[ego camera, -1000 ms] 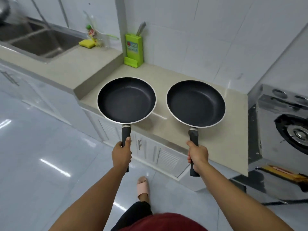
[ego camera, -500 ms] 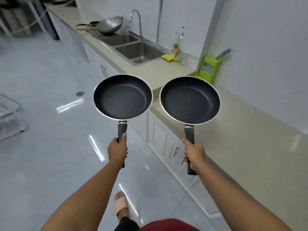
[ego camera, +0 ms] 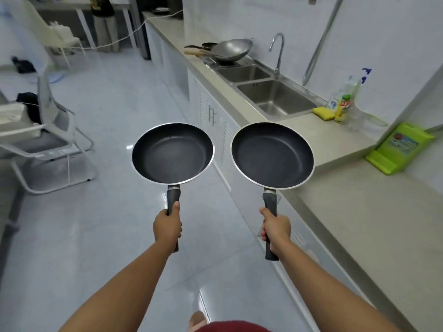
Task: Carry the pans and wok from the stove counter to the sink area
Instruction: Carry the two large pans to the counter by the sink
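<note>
Two black non-stick frying pans with silver rims are held level in front of me. My left hand (ego camera: 167, 227) grips the handle of the left pan (ego camera: 172, 153), which hangs over the floor. My right hand (ego camera: 275, 228) grips the handle of the right pan (ego camera: 272, 155), which hangs over the counter's front edge. Far ahead, a steel wok (ego camera: 233, 49) with a wooden handle rests on the drainboard beyond the double sink (ego camera: 275, 97), with a small dark pan (ego camera: 208, 45) behind it.
The beige counter (ego camera: 359, 212) runs along my right. A yellow sponge (ego camera: 323, 113), bottles (ego camera: 342, 109) and a green knife block (ego camera: 399, 148) stand near the wall. A tap (ego camera: 278, 52) rises behind the sink. A white chair (ego camera: 48, 144) stands at the left on the tiled floor.
My view has turned left along the counter and moved forward; the stove has left the view and the sink and wok appear closer. Both pans stay gripped and level.
</note>
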Available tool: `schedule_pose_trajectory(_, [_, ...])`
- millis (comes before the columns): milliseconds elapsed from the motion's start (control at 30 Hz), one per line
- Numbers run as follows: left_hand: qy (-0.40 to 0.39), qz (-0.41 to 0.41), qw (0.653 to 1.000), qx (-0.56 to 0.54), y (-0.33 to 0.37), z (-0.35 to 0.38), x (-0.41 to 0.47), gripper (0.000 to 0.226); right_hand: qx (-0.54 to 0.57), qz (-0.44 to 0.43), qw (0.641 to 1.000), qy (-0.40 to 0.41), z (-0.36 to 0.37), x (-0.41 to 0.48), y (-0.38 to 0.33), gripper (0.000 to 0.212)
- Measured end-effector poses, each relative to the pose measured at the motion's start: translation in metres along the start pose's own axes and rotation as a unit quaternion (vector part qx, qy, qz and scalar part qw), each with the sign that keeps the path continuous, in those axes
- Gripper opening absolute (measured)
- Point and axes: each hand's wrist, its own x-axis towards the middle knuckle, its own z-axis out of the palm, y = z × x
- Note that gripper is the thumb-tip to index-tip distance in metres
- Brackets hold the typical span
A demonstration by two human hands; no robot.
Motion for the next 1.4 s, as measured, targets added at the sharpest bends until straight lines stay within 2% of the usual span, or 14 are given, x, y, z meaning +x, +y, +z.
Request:
schedule_pose_trajectory(233, [0.037,-0.022,0.999,0.009,0.012,-0.039,0.096,0.046,-0.013,0.02,1.0,-0.017,0.1,0.03,-0.022,0.032])
schedule_pose_trajectory(500, [0.05,-0.046,0.997,-0.022,0.04,-0.034,0.213,0.045,-0.06,0.012,0.997,-0.037,0.209,0.11,-0.076,0.034])
schedule_pose_trajectory(900, [0.095,-0.063,0.993,-0.037,0.16,-0.014,0.459,0.044,-0.072,0.003,0.994,-0.078,0.424,0.263,-0.221,0.033])
schedule_pose_trajectory(1100, [0.099,-0.062,0.993,-0.012,0.196,-0.031,0.567,0.045,-0.095,-0.006,0.989,-0.11,0.528,0.319,-0.276,0.031])
schedule_pose_trajectory(1400, [0.104,-0.057,0.993,-0.015,0.267,-0.056,0.781,0.044,-0.089,-0.012,0.99,-0.107,0.72,0.402,-0.358,0.035])
